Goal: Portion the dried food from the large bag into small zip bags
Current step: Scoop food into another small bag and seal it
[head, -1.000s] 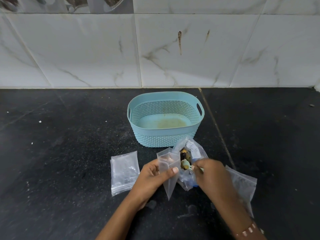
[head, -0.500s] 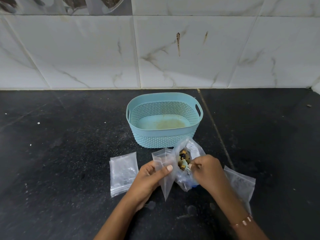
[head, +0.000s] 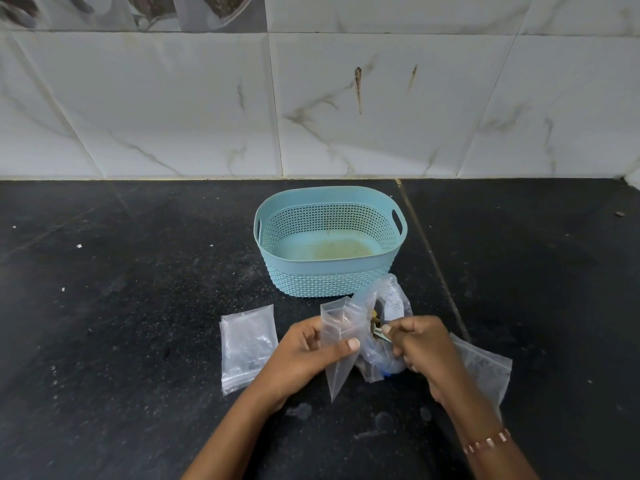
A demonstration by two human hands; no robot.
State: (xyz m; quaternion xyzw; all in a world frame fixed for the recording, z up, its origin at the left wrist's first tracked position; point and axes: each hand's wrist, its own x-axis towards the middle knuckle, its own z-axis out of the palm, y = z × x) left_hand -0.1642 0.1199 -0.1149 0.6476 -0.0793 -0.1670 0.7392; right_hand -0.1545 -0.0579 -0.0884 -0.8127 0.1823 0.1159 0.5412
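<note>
head view: we find the left hand [head: 304, 355] pinching a small clear zip bag [head: 337, 344] upright, mouth up, above the black stone counter's [head: 138, 306] near middle. touching its right side lies the large clear bag of dried food [head: 381, 323]. the right hand [head: 420, 344], fingers curled, grips pieces at that mouth; we judge they go leftward.
</note>
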